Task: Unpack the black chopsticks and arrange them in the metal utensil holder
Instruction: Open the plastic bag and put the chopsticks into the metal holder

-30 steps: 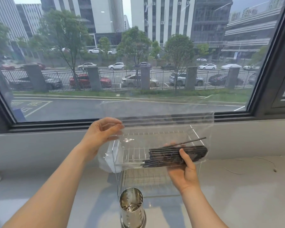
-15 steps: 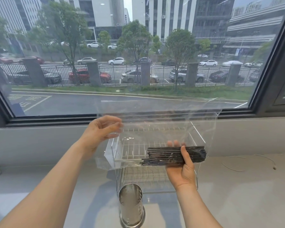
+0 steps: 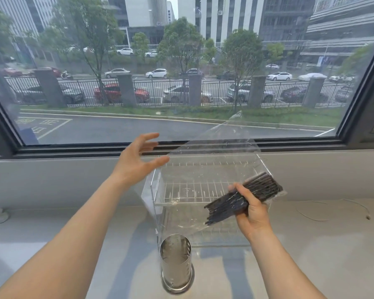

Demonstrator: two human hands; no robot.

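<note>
While the head camera looks forward and down across a pale grey tabletop (image 3: pixel 311 255) under a wide window (image 3: pixel 181 72), the right hand (image 3: pixel 252 209) grips a bundle of black chopsticks (image 3: pixel 244 197), fingers and thumb curled round its middle. The bundle is tilted, its far end raised toward the right and its near end pointing down to the left. A clear plastic wrapper (image 3: pixel 214 147) covers the far end of the bundle and billows up and to the left of it in a loose sheet. The left hand (image 3: pixel 138 160) is raised beside the sheet's left edge, fingers spread and straight, holding nothing; whether the thumb touches the plastic cannot be told. Behind the wrapper stands a clear acrylic rack with white wire shelves (image 3: pixel 188 190) on the tabletop. A perforated cylindrical metal utensil holder (image 3: pixel 176 262) stands upright just in front of the rack, below and between the two hands, with no chopsticks in it.
</note>
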